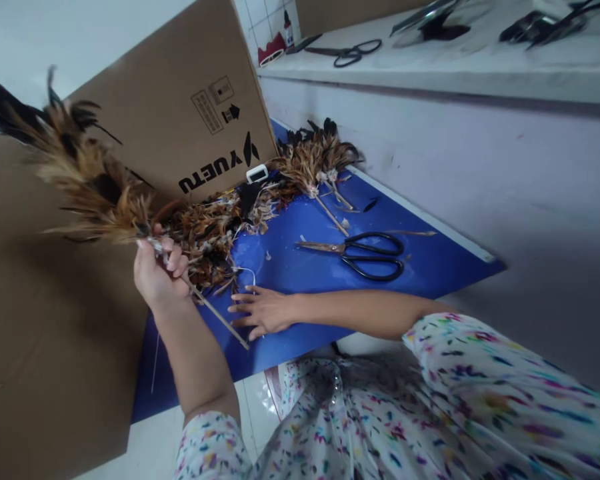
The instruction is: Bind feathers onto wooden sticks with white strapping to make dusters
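Head view: the left hand (156, 272) is closed around a thin wooden stick (215, 312) that carries a bunch of brown and black feathers (87, 177), a half-made feather duster. The hand grips just below the feather bunch, so the plumes fan up and to the left, in front of a leaning cardboard box (180, 113), while the bare end of the stick slants down to the right over the blue mat (300, 267). The right hand (260, 310) lies open and flat on the mat, fingers spread, holding nothing; its fingertips are just beside the stick's lower end and near a thin white thread (245, 272) that curls on the mat. A heap of loose feathers (210, 230) lies on the mat right behind the left hand. Farther back rests a small finished bundle of feathers on a stick (313, 163). Black-handled scissors (363, 255) lie on the mat well apart from both hands. On the ledge above lies a second pair of scissors (353, 52).

Judged from this, binding feathers to the stick goes best with the left grip kept firm and close under the bunch so the layers do not slip, the stick steady while the free hand picks up thread or feathers, and each wrap pulled tight against the last.
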Tool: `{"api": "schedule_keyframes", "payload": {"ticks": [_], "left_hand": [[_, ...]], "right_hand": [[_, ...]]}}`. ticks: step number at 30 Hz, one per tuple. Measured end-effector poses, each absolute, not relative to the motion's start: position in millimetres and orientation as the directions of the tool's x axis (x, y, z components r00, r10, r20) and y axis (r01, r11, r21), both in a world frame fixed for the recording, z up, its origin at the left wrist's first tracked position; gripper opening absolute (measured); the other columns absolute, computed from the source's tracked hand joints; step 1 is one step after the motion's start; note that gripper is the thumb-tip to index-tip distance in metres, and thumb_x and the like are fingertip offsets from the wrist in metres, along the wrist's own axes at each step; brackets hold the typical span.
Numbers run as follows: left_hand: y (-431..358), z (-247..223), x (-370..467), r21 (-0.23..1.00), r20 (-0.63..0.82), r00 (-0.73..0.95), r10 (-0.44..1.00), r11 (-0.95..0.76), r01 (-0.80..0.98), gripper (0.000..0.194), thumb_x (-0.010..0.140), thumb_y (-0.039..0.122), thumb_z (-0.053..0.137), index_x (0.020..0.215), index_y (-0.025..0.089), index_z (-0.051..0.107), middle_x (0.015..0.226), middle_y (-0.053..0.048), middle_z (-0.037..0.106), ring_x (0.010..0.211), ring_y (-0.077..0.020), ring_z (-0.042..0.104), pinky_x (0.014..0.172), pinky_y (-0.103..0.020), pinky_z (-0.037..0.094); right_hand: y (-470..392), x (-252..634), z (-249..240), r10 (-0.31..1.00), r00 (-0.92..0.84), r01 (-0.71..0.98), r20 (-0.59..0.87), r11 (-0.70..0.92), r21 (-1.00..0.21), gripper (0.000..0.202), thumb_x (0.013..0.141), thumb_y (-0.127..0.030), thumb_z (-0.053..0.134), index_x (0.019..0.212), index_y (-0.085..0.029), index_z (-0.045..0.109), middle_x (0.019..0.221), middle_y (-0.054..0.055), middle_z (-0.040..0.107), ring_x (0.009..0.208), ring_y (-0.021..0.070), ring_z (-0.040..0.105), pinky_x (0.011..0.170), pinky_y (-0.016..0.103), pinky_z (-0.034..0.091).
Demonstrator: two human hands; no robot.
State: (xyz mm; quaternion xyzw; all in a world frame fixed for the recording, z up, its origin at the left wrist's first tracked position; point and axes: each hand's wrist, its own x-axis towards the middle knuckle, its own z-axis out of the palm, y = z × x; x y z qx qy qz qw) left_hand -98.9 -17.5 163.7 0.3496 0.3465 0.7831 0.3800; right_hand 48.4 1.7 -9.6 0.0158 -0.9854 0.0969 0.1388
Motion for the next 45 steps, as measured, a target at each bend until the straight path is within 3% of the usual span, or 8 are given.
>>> {"api": "schedule_keyframes", "payload": {"ticks": [5,11,18,25,29,35,39,45], "left_hand": [[-25.7,172.0,-92.8,0.817,0.336,-0.456,0.824,-0.496,-0.295,0.044,0.100,0.034,0.025,0.095,0.008,0.060,0.057,0.000,0.052,0.033,-0.0038,0.030,0.028,-0.015,0.016],[-30.9,176.0,-98.6,0.821,0.371,-0.464,0.804,-0.518,-0.241,0.045,0.100,0.032,0.024,0.096,0.008,0.062,0.056,0.001,0.051,0.032,-0.0038,0.027,0.027,-0.015,0.012],[-32.1,175.7,-114.1,0.824,0.359,-0.533,0.766,-0.528,-0.205,0.042,0.100,0.032,0.027,0.096,0.008,0.061,0.057,0.001,0.052,0.033,-0.0038,0.028,0.028,-0.016,0.012],[-35.0,176.3,-115.3,0.832,0.381,-0.558,0.738,-0.537,-0.142,0.034,0.095,0.039,0.044,0.098,0.010,0.061,0.058,0.002,0.051,0.033,-0.0036,0.028,0.029,-0.017,0.012],[-33.4,176.2,-113.6,0.841,0.405,-0.574,0.711,-0.536,-0.070,0.031,0.094,0.038,0.046,0.094,0.010,0.062,0.058,0.002,0.050,0.034,-0.0043,0.028,0.029,-0.018,0.013],[-31.3,174.0,-115.1,0.854,0.428,-0.538,0.726,-0.520,-0.022,0.030,0.092,0.037,0.049,0.086,0.012,0.063,0.060,0.002,0.050,0.035,-0.0035,0.029,0.030,-0.016,0.013],[-30.4,174.7,-115.3,0.861,0.422,-0.535,0.731,-0.508,-0.014,0.028,0.090,0.038,0.053,0.086,0.012,0.064,0.059,0.002,0.049,0.036,-0.0029,0.028,0.030,-0.016,0.014],[-29.3,174.1,-111.2,0.871,0.412,-0.538,0.735,-0.491,-0.005,0.027,0.088,0.039,0.055,0.082,0.013,0.063,0.060,0.003,0.050,0.036,-0.0026,0.029,0.031,-0.016,0.014]], "right_hand": [[25.6,42.3,-31.4,-0.050,-0.972,-0.086,0.231,0.986,-0.146,0.051,0.096,-0.051,0.039,0.140,-0.027,0.048,0.150,0.005,0.041,0.142,0.0274,0.031,0.113,0.049,0.024],[90.8,56.2,-23.2,0.196,-0.957,0.177,0.215,0.979,-0.102,0.041,0.097,-0.039,0.043,0.134,-0.026,0.054,0.146,0.006,0.047,0.137,0.0249,0.039,0.107,0.044,0.028],[103.7,37.5,24.1,0.432,-0.819,0.401,0.378,0.902,-0.162,0.042,0.097,-0.039,0.038,0.093,-0.012,0.069,0.097,0.013,0.067,0.092,0.0227,0.055,0.080,0.037,0.033],[79.7,-32.5,24.7,0.253,-0.825,0.213,0.505,0.967,-0.137,0.022,0.090,-0.024,0.049,0.102,-0.013,0.064,0.113,0.014,0.060,0.113,0.0269,0.045,0.092,0.040,0.032],[69.4,-81.1,15.4,0.159,-0.866,0.118,0.474,0.986,-0.116,0.043,0.086,-0.036,0.059,0.123,-0.015,0.055,0.134,0.017,0.049,0.132,0.0307,0.034,0.107,0.045,0.027],[58.8,-139.9,2.2,0.258,-0.899,0.200,0.355,0.961,-0.192,0.066,0.081,-0.054,0.061,0.138,-0.025,0.045,0.156,0.017,0.024,0.140,0.0434,0.021,0.106,0.063,0.025],[65.3,-153.2,1.5,0.322,-0.891,0.247,0.321,0.935,-0.254,0.032,0.093,-0.029,0.047,0.117,-0.019,0.064,0.139,0.015,0.050,0.125,0.0345,0.047,0.101,0.053,0.038],[98.8,-130.6,14.0,0.309,-0.898,0.208,0.313,0.926,-0.316,0.038,0.094,-0.008,0.031,0.105,-0.008,0.067,0.111,0.016,0.066,0.109,0.0235,0.057,0.095,0.037,0.044]]}}
